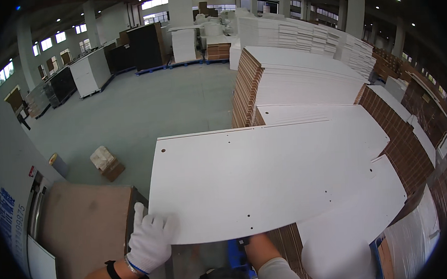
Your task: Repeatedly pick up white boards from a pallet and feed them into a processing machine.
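A large white board [257, 181] with small drilled holes spans the middle of the view, tilted slightly, its right part over other white boards. My left hand [150, 241], in a white knit glove, grips the board's near left corner. Its index finger stretches along the left edge and the other fingers bend at the corner. The right forearm [263, 249] reaches under the board's near edge, so my right hand and its fingers are hidden. Beneath the board's right end lies another white board [358, 203] with a few holes.
Tall stacks of white boards [307, 83] with brown edges rise ahead and to the right. A brown-topped table [88, 224] stands at the left beside a white machine [6, 178]. On the grey floor [170, 102] sits a small carton [111, 169] with a white bundle on top.
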A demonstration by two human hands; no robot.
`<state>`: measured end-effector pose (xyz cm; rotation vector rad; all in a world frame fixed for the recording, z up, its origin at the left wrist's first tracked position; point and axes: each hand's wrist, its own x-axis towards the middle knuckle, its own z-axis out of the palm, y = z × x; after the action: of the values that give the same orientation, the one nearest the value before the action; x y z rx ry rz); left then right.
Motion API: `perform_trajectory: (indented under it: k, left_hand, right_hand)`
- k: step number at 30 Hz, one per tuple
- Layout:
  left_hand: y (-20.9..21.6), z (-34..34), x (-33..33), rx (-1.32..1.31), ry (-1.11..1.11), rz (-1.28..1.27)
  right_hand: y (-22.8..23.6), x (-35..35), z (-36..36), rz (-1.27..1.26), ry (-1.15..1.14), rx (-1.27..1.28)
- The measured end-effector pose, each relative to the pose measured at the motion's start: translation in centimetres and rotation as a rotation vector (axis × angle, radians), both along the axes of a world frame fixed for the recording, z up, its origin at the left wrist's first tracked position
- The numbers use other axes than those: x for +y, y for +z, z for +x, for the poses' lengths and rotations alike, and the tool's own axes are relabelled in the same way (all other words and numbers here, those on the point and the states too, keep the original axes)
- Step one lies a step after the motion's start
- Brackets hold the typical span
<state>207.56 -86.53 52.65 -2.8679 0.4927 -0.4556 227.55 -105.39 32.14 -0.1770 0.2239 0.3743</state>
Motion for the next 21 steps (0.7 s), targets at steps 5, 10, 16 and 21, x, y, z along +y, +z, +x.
perform_trajectory:
  k: [5,10,16,21]
  left_hand:
    - [2.1,-6.5,3.2,0.000,0.227,-0.078]
    - [4.4,-12.4,4.0,-0.119,0.422,-0.084]
    - [3.8,-14.4,4.8,-0.041,0.347,-0.177]
    - [0.8,-17.3,5.9,0.028,0.462,-0.348]
  right_hand:
    - [3.6,1.8,4.6,-0.001,0.022,-0.107]
    - [6.2,7.0,7.0,0.001,0.106,-0.217]
    - [6.8,7.1,6.7,-0.056,0.174,-0.388]
    - [9.1,7.8,3.1,-0.109,0.219,-0.498]
